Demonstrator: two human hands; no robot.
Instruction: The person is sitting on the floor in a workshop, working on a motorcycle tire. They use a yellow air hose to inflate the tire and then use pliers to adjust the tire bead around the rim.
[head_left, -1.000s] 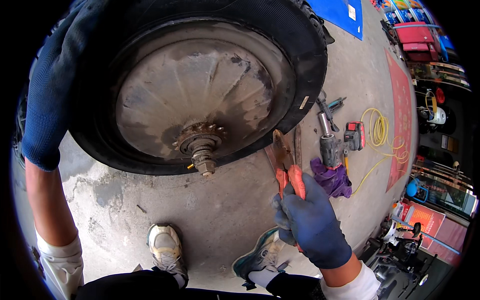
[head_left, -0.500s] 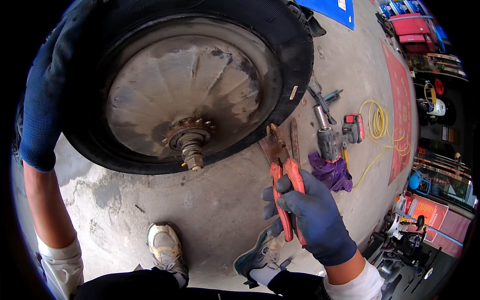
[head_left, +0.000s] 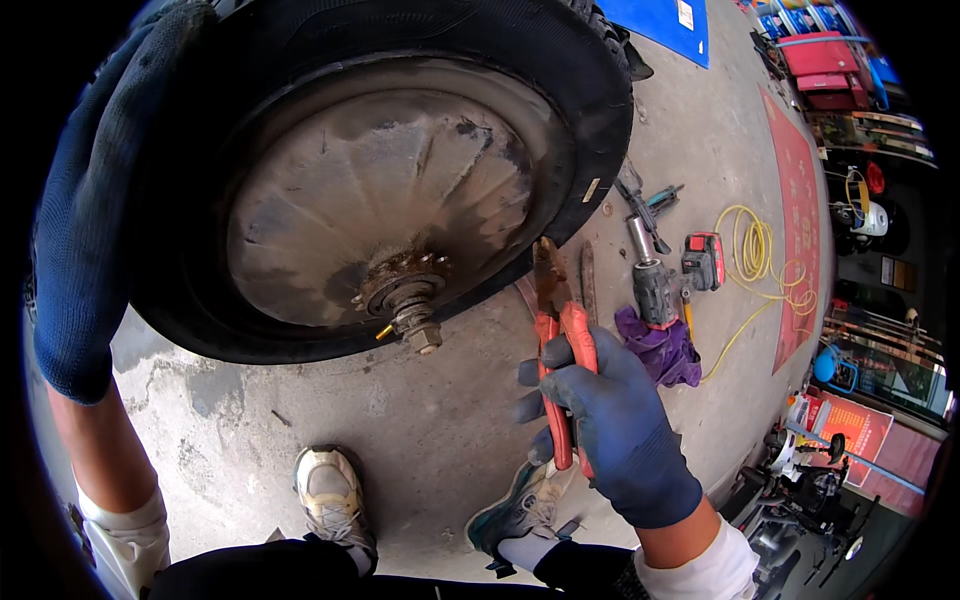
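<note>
A wheel with a black tire (head_left: 597,110) and a dirty metal hub (head_left: 390,170) stands tilted in front of me. Its toothed sprocket (head_left: 385,280) and threaded axle (head_left: 415,325) with a nut point toward me. My left hand (head_left: 85,220), in a dark blue glove, holds the tire at its left side; the fingertips are partly lost in the dark rim of the picture. Red-handled pliers (head_left: 552,280) are in my gloved right hand (head_left: 625,420), jaws pointing up beside the tire's lower right edge. Their tips look nearly together, and whether they touch the tire I cannot tell.
Right of the wheel, on the concrete floor, lie a flat metal bar (head_left: 588,280), a grey power tool (head_left: 655,290), a red-and-black battery pack (head_left: 703,260), a purple cloth (head_left: 660,350) and a coiled yellow hose (head_left: 755,240). My shoes (head_left: 330,490) are below. Shelves and machines line the right side.
The wheel has shifted and turned slightly, its axle moving right and down. My left hand has come a little lower with it. The pliers have moved slightly left and up, handles closer together.
</note>
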